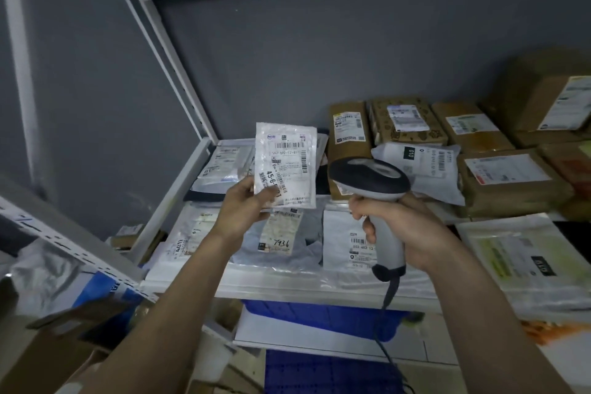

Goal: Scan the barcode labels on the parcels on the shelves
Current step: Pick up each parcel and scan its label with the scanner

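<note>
My left hand [243, 208] pinches the lower left corner of a small white plastic parcel [289, 157] and holds it upright above the shelf, its barcode label facing me. My right hand [406, 227] grips the handle of a grey and black corded barcode scanner [372, 179], whose head sits just right of the parcel. Below the hands, several white and clear bagged parcels [281, 233] lie flat on the white shelf [287, 288], most with labels up.
Brown cardboard boxes [406, 120] with labels are stacked at the back right of the shelf, a white bag [428, 166] on top. A blue crate [319, 317] sits under the shelf. White shelf uprights [172, 67] rise at left. More bags [527, 262] lie at right.
</note>
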